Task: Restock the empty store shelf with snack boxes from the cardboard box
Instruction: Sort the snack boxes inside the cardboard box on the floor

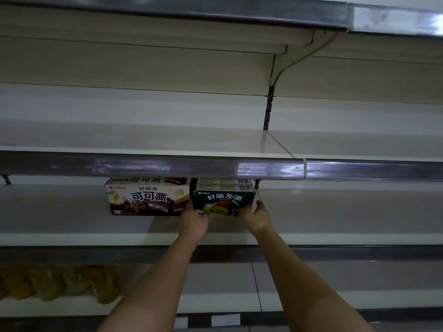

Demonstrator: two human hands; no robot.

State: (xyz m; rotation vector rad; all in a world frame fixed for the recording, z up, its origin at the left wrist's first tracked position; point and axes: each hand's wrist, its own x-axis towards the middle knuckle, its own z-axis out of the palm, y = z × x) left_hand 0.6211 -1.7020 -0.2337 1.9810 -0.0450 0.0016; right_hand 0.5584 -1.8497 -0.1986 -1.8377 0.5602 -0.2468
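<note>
Hands [225, 218] around half-hidden green boxes [224, 200]

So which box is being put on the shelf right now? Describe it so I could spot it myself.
Look at the middle shelf, the one at the level of the hands. Two stacks of boxes sit there side by side; take the right-hand one. It is the dark green box with fruit pictured on its front, held between the left hand and right hand, unlike the cream-and-brown chocolate pie box to its left.

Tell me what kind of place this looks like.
Most likely a grocery or convenience store aisle. Long metal shelves have price-strip rails along the front, and both hands, left and right, hold a green snack box beside a brown snack box.
</note>
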